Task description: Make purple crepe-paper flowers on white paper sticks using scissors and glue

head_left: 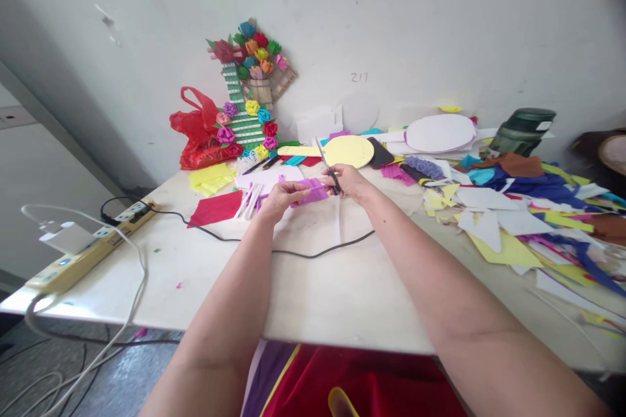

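Over the middle of the table, my left hand (285,199) pinches a piece of purple crepe paper (315,190) between thumb and fingers. My right hand (346,181) is closed round the dark handles of a pair of scissors (333,181), whose blades point up and away. The purple paper reaches across to my right fingers; whether they touch it I cannot tell. Left of my left hand lie several white paper sticks (250,201) and a red paper sheet (215,207). Just beyond the scissors lies a yellow paddle-shaped cutout (349,151).
A black cable (313,255) crosses the table before my hands. A power strip (92,244) lies at the left edge. Paper flowers (254,45) and a red plastic bag (198,133) stand at the wall. Scraps (518,208) cover the right side, near a dark green jar (523,130).
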A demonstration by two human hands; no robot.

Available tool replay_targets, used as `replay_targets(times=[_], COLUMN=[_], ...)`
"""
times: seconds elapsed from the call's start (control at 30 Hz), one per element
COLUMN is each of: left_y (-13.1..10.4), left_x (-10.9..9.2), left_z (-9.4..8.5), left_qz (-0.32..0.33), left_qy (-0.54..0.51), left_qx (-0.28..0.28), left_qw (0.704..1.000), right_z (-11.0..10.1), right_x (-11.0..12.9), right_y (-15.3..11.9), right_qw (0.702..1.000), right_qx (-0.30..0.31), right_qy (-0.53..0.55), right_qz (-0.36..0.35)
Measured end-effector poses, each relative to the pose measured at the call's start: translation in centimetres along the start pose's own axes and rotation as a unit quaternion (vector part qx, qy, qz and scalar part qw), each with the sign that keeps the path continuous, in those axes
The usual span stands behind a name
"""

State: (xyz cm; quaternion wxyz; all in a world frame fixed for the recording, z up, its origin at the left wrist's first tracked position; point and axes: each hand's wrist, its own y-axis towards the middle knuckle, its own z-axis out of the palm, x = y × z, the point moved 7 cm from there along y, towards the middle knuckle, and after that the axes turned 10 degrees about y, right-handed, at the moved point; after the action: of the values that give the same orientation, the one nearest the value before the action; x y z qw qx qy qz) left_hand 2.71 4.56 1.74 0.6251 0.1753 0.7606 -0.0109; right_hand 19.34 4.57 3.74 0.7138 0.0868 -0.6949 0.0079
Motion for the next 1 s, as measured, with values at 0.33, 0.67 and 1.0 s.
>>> replay_targets(times=[0.33,0.67,1.0], left_y=[0.0,0.3,0.4], left_x=[-0.4,0.2,1.1], left_z=[0.1,-0.5,-0.6], left_qz=[0.017,0.009,-0.039], left_qy=[0.000,-0.267,-0.304], left_qx=[-0.007,-0.060,-0.139], left_qw=[1.000,0.962,0.942], right_z=[0.8,0.6,3.3], right_x=[0.4,0.8,0.5], right_y=[-0.6,0.1,-0.7], right_qw=[0.999,0.991,0.997], right_qx=[0.033,-0.032,-0.004], right_qy=[0.022,0.109,0.059], right_qz=[0.021,-0.068,-0.040])
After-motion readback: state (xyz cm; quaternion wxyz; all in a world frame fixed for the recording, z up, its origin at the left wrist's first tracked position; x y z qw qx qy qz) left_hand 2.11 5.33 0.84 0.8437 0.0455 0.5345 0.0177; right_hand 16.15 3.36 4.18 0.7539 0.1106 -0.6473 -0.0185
